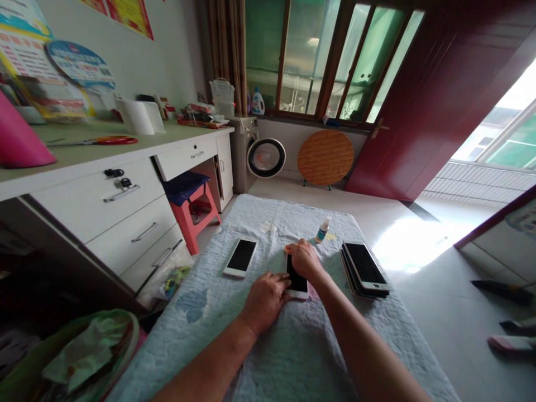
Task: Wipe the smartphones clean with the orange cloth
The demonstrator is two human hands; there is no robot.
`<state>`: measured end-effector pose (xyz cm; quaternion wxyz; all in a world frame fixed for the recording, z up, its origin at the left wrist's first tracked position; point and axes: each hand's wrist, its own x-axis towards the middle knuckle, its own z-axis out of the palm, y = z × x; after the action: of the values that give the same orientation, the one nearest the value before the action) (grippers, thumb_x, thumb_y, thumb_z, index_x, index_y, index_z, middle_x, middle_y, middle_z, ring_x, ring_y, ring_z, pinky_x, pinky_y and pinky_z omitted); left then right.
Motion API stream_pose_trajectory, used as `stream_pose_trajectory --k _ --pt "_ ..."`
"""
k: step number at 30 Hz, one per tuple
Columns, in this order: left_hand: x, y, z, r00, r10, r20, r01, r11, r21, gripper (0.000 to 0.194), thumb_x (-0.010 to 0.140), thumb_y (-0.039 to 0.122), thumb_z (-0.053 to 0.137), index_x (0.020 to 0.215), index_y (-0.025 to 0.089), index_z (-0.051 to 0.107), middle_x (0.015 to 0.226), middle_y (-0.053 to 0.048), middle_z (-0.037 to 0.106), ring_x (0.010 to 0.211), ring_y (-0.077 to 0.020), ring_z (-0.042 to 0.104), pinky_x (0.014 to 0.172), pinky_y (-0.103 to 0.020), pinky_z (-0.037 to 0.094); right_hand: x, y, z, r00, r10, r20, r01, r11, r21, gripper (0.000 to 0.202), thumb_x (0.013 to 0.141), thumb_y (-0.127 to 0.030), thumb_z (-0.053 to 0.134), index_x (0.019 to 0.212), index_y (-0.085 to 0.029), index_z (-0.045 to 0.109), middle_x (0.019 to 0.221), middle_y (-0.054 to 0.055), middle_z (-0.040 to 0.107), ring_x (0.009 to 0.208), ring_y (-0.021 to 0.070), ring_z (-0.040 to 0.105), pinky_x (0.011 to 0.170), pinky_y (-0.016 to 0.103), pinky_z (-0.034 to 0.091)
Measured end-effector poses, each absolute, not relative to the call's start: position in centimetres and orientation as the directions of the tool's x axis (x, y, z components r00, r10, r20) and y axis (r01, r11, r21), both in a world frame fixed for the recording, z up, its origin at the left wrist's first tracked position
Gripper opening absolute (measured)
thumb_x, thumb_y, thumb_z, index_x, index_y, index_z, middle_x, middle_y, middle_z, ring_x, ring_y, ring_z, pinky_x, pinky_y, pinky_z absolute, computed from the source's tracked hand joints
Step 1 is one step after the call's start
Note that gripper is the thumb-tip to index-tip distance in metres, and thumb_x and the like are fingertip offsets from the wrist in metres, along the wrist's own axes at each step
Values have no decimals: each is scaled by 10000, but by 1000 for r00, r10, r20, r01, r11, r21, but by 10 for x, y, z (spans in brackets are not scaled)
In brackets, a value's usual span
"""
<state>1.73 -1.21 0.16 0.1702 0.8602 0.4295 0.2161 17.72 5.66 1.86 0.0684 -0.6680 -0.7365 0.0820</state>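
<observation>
A white-framed smartphone (298, 286) with a dark screen lies flat on the cloth-covered table (218, 329). My left hand (268, 293) holds its lower left edge, fingertips resting on the screen. Over the phone's upper end, my right hand (305, 258) is closed on a small orange cloth (288, 249), of which only a bit shows beyond the fingers. To the left lies another white smartphone (242, 255), screen up. A stack of phones (365, 268) sits at the right. Behind my right hand stands a small spray bottle (322, 230) with a blue label.
A white desk (138, 215) runs along the left, with scissors (104, 140) and a paper roll (138, 115) on top. A red stool (195, 209) is tucked beside it. A bin (129, 329) stands low at left. Farther back are a washing machine (243, 145) and a round wooden board (325, 157).
</observation>
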Motion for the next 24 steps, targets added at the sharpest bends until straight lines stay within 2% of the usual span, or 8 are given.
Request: stream_pose_trajectory --k 12,24 --pt "20 -15 2 500 831 242 681 -550 483 247 874 265 646 1104 188 693 1198 -64 676 1055 -248 608 941 -380 491 192 69 22 -51 997 -57 980 39 -193 329 896 -211 425 1104 -212 679 1068 142 608 973 258 571 818 346 382" --pt "20 -17 -1 502 828 250 683 -556 473 226 863 227 650 1085 212 690 1212 -43 665 1071 -245 592 953 -382 468 225 58 7 -5 999 -36 973 -3 -232 316 905 -182 408 1067 -161 679 994 122 616 899 197 562 791 278 375"
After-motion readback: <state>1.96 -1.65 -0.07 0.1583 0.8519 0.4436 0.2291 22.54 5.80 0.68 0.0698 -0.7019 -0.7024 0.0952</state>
